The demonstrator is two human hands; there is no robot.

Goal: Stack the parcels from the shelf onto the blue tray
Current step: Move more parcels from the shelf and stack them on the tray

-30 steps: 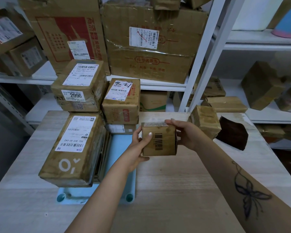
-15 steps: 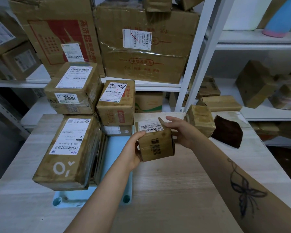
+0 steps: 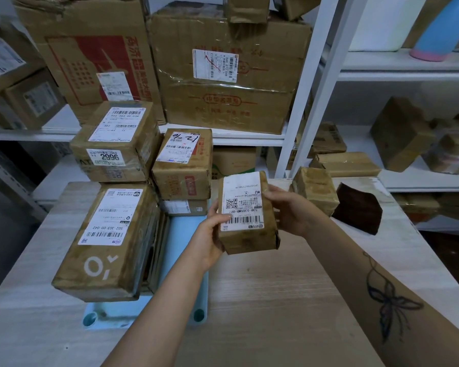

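Note:
I hold a small brown parcel (image 3: 245, 213) with a white shipping label facing me, above the wooden table. My left hand (image 3: 210, 234) grips its left side and my right hand (image 3: 289, 210) grips its right side. The blue tray (image 3: 183, 247) lies on the table to the left, partly hidden by my left forearm. On it stand a large taped parcel (image 3: 109, 239) at the front, a "2996" parcel (image 3: 117, 144) behind it, and a "12" parcel (image 3: 183, 165) on a flat one (image 3: 183, 207).
A small taped parcel (image 3: 316, 189) and a dark brown packet (image 3: 358, 210) lie on the table (image 3: 276, 300) to the right. White shelves (image 3: 408, 67) behind hold big cartons (image 3: 223, 75) and several small parcels (image 3: 400, 133).
The small parcel has been tipped up in both hands so its white label faces me; earlier the barcoded side faced me. It has also shifted slightly left.

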